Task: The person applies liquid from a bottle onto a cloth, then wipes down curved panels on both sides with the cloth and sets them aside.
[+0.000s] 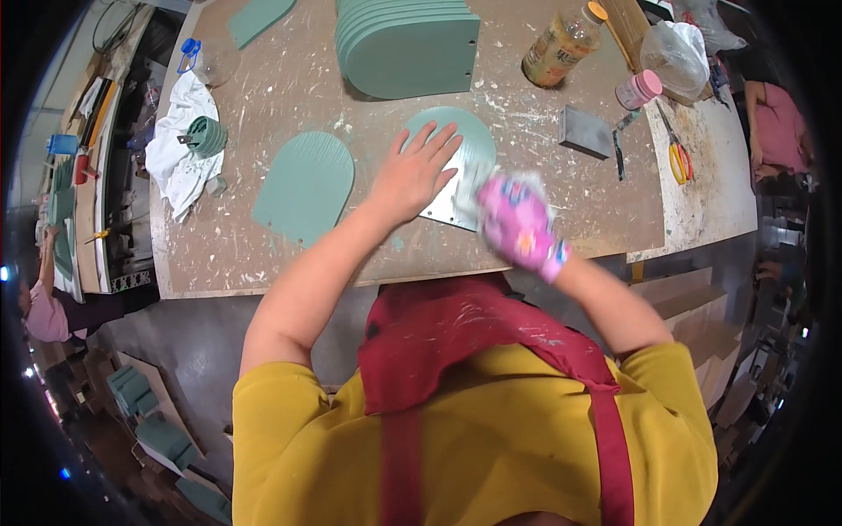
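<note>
My bare left hand (410, 178) lies flat, fingers spread, on a green round-ended panel (474, 133) with small holes along its near edge. At the panel's right edge is my right hand (519, 219) in a pink patterned glove, closed on a whitish cloth (471, 188). Motion smears the cloth and the glove's fingertips. Left of my left hand, a second green panel (307, 180) of like shape lies flat on the worktable (237, 250). Beyond both hands stands a stack of green panels (408, 63).
A bottle with an orange cap (561, 48), a pink-lidded jar (638, 89), a grey block (584, 131) and scissors (677, 158) lie to the right. On the left, a green-smeared container (206, 137) rests on a white cloth (175, 158). Other people are at both sides.
</note>
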Demonstrator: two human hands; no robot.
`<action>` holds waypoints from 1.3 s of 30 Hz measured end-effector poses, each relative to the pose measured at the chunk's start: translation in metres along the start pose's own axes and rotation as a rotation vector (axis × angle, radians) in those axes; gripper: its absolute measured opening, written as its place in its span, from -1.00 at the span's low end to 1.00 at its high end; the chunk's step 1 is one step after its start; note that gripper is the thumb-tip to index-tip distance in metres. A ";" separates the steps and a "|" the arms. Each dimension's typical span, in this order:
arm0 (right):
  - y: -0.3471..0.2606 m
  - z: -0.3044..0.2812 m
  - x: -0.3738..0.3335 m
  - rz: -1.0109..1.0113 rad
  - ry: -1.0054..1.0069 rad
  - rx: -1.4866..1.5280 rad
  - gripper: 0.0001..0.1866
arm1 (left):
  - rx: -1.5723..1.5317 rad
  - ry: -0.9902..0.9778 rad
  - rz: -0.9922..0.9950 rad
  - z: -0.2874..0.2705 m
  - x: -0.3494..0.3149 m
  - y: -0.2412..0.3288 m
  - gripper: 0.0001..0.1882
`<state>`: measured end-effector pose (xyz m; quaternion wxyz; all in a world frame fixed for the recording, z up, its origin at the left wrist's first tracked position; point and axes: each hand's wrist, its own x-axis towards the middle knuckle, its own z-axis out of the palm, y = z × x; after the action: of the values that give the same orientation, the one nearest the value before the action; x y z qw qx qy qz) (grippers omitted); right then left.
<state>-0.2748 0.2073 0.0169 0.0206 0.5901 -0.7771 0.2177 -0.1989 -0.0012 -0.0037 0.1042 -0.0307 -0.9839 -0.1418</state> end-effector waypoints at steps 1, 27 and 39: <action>-0.017 -0.002 -0.016 -0.017 -0.059 0.095 -0.72 | 0.007 0.000 -0.005 0.001 -0.002 0.002 -0.48; -0.033 -0.010 0.004 -0.109 -0.247 0.164 -0.68 | 0.024 0.006 0.001 0.008 -0.004 -0.003 -0.52; -0.005 0.008 0.090 0.028 -0.126 0.308 -0.67 | 0.025 -0.162 0.058 0.029 -0.035 0.066 -0.37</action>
<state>-0.2953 0.1213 0.0375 -0.1217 0.5879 -0.7424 0.2971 -0.1642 0.0694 -0.0207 0.0289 -0.0694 -0.9895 -0.1237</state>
